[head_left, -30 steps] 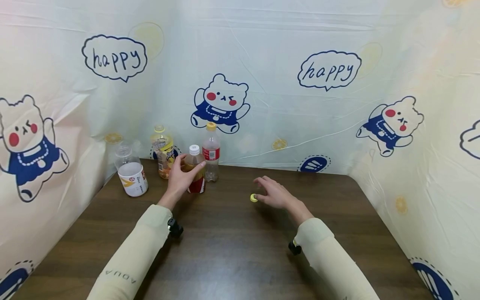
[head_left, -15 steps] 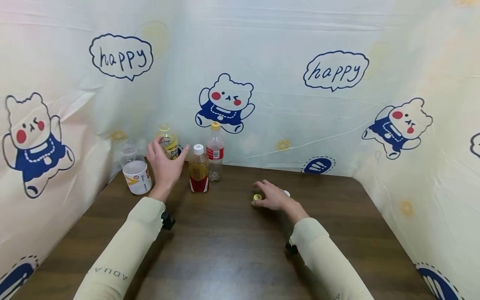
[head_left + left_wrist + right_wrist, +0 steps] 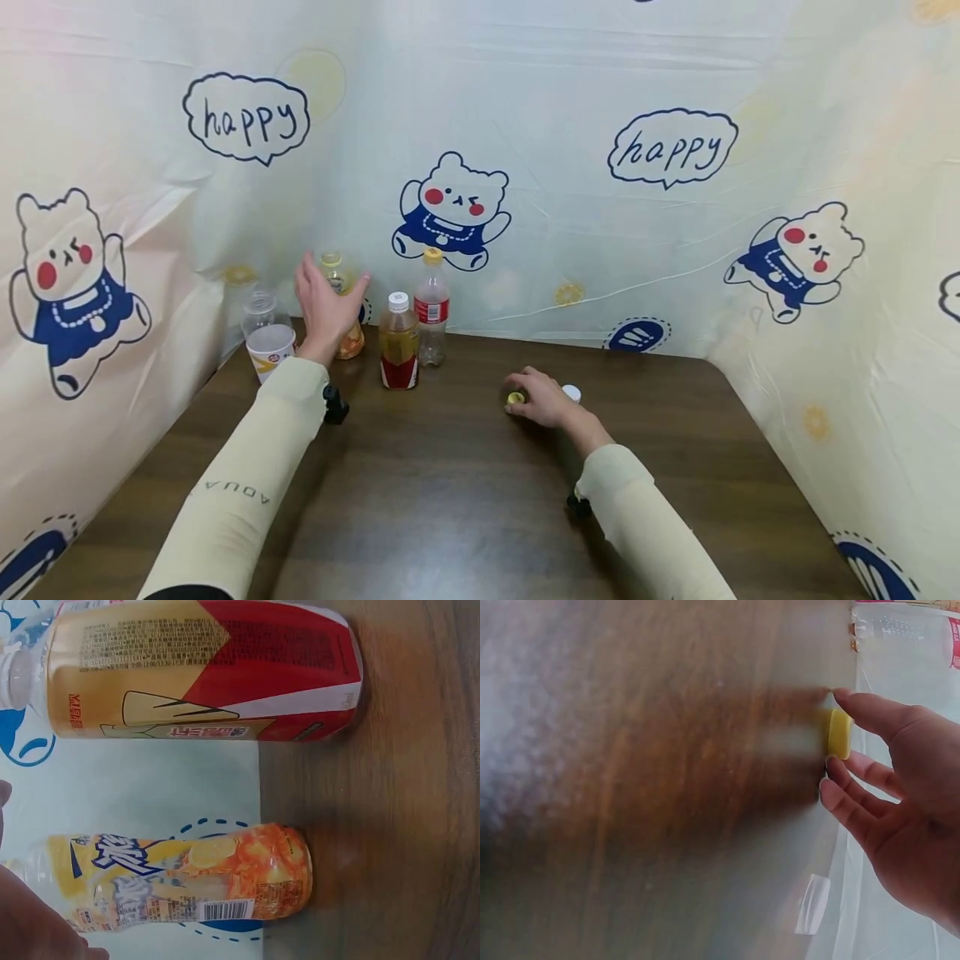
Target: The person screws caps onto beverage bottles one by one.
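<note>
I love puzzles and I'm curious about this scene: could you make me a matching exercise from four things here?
Column 1
1. Orange-and-yellow bottle
2. Gold-and-red bottle
3. Red-labelled clear bottle
4. Loose yellow cap

Column 2
A. Topped with a yellow lid
B. Closest to the right hand
C. Topped with a white lid
D. Partly hidden by the left hand in the head view

Pairs: 1-D, 2-C, 3-A, 4-B
</note>
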`<state>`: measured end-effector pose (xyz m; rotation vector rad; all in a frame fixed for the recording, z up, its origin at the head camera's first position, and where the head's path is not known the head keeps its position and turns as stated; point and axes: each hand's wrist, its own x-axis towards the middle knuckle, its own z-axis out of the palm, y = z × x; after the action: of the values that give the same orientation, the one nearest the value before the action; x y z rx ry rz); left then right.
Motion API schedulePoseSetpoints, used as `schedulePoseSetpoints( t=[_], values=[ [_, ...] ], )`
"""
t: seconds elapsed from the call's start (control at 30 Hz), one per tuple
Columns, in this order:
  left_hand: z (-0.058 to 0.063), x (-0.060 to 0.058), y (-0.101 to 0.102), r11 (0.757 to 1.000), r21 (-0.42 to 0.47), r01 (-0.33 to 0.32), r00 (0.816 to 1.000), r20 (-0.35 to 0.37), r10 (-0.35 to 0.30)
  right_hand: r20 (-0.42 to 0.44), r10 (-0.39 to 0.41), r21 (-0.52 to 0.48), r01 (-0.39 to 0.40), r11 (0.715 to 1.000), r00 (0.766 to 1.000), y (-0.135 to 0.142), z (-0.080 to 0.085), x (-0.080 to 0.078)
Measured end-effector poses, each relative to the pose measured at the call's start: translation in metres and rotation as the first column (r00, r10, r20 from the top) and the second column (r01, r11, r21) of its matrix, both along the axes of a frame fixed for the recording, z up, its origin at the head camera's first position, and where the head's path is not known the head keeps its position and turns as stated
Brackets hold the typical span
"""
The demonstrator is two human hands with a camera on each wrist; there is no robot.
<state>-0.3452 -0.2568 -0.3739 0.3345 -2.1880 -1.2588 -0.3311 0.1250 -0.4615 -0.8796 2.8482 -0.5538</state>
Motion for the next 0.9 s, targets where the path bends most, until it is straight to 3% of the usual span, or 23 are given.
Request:
schedulePoseSetpoints(
  t=[0.23,0.57,0.9],
  values=[
    [-0.005,-0.005,-0.003,1.0,0.01,-0.002,0.999,0.038,0.001,-0.052,0.042,0.001,-0.042,0.999,0.998,-0.002,-0.002,0.0],
    [-0.02,-0.006,-0.005,1.0,-0.019,-0.008,0.999,0.034,0.009,-0.012,0.006,-0.022,-0.006,1.0,1.0,-0.003,-0.001,0.003],
    [-0.015,-0.004,-0.004,0.999,-0.038,0.015,1.0,-0.006,-0.015,-0.051,0.083,-0.068,-0.087,0.994,0.995,0.007,0.008,0.007]
  ],
)
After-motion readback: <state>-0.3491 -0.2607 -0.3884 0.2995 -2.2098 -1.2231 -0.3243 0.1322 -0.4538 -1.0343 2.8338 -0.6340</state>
